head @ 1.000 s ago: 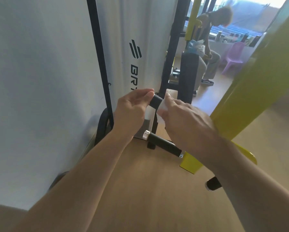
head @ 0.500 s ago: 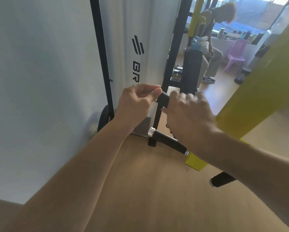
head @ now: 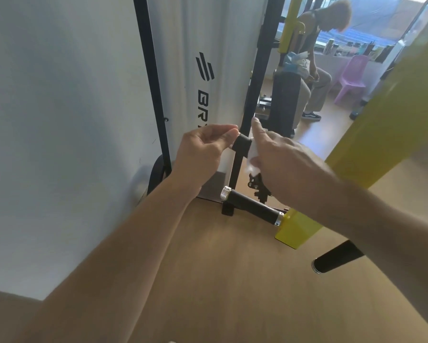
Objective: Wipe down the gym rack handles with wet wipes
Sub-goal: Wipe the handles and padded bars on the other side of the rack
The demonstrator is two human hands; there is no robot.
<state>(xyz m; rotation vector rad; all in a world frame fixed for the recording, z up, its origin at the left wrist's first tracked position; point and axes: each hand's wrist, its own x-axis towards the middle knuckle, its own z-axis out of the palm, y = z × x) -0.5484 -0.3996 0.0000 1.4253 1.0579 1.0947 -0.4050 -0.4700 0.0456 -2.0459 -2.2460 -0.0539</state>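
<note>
A short black rack handle (head: pixel 241 142) sticks out toward me at the middle of the view. My left hand (head: pixel 203 149) has curled fingers, and its fingertips pinch the handle's free end. My right hand (head: pixel 279 159) holds a crumpled white wet wipe (head: pixel 252 157) against the handle's right side, with its index finger raised. A second black handle (head: pixel 251 206) with silver end caps juts from the yellow frame lower down. A third black handle (head: pixel 336 259) shows its end under my right forearm.
A white panel (head: pixel 203 70) with black lettering and black uprights (head: pixel 151 78) stand to the left. A yellow frame post (head: pixel 381 125) slants across the right. Behind it a person (head: pixel 314 70) sits near a pink chair (head: pixel 351 78). The floor (head: pixel 232 280) is wood.
My right hand has turned on the handle: its fingers were wrapped over it, now the index finger is up and the wipe shows again. My left hand stays on the handle's end.
</note>
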